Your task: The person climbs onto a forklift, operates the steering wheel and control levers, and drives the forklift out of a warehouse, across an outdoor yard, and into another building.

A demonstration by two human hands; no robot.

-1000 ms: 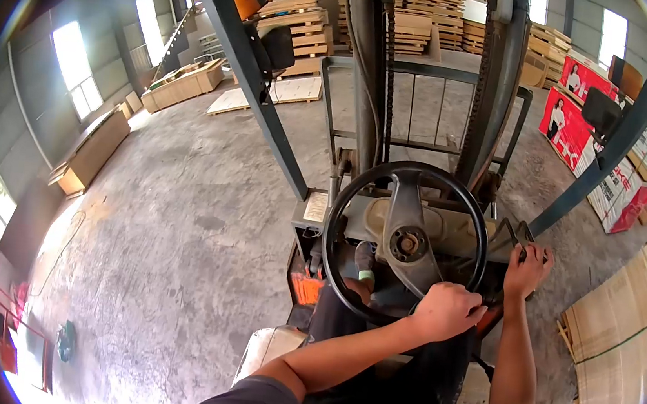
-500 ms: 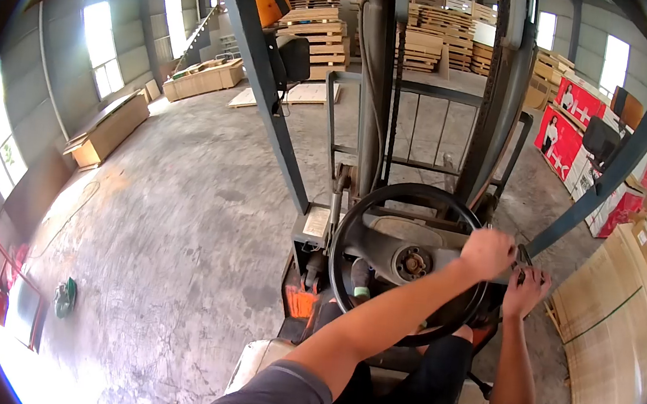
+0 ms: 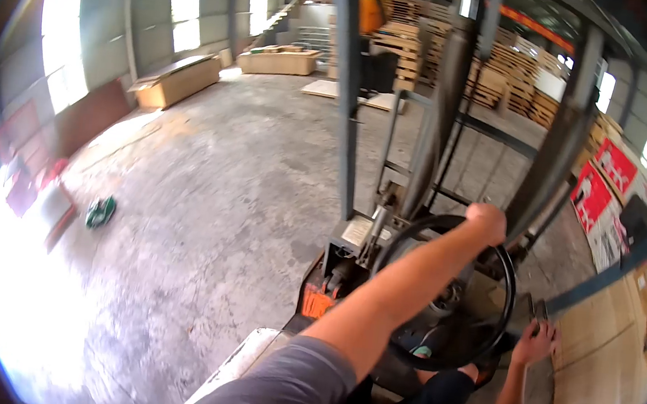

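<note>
My left arm stretches across the front of me, and my left hand (image 3: 487, 221) is closed on the upper right of the black steering wheel (image 3: 509, 300) of a forklift. Right of the wheel, my right hand (image 3: 536, 344) has its fingers curled over the short control levers (image 3: 539, 310). The wheel's hub is partly covered by my left forearm. Ahead of the wheel rises the forklift's mast (image 3: 442, 112), with a metal load guard behind it. One foot shows below the wheel, near the floor of the cab.
Stacked wooden pallets (image 3: 396, 48) stand at the back. Long cartons (image 3: 178, 80) lie along the left wall. A green bundle (image 3: 101, 212) lies on the concrete floor (image 3: 238, 185). Red-and-white boxes (image 3: 594, 197) and a large cardboard-covered stack (image 3: 597, 373) are close on the right.
The view has swung left and tilted, so the surroundings sit further right. My left hand has carried the wheel counterclockwise, from its right side toward the top. My right hand stays at the levers.
</note>
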